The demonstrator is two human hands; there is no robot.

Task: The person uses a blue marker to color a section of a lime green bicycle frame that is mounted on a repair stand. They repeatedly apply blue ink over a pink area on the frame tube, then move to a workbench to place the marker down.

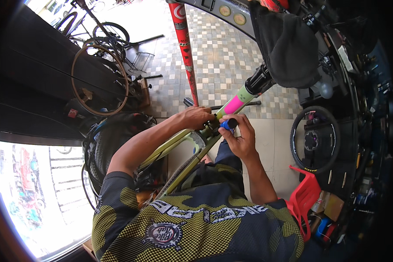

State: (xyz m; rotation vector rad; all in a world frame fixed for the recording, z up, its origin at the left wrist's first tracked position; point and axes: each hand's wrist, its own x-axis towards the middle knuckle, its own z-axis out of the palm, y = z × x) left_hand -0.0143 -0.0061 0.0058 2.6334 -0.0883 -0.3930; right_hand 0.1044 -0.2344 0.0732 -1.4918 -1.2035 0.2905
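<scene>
A light green bicycle frame (244,94) with a pink panel slants across the middle, its thin stays running down toward my body. My left hand (197,117) is bent over the frame where the tubes meet, fingers curled at a small dark part. What those fingers grip is hidden. From the right, my right hand (243,136) closes around a short blue cylinder with a black end (228,124), perhaps a tool handle. It is held against the same joint, close to my left fingertips.
A red post (185,48) rises beyond the frame, and a black cloth (288,48) hangs at upper right. Bicycles and a bare rim (74,81) stand at left. At right are a wheel with tyre (294,139), a red plastic chair (302,192) and a cluttered dark bench.
</scene>
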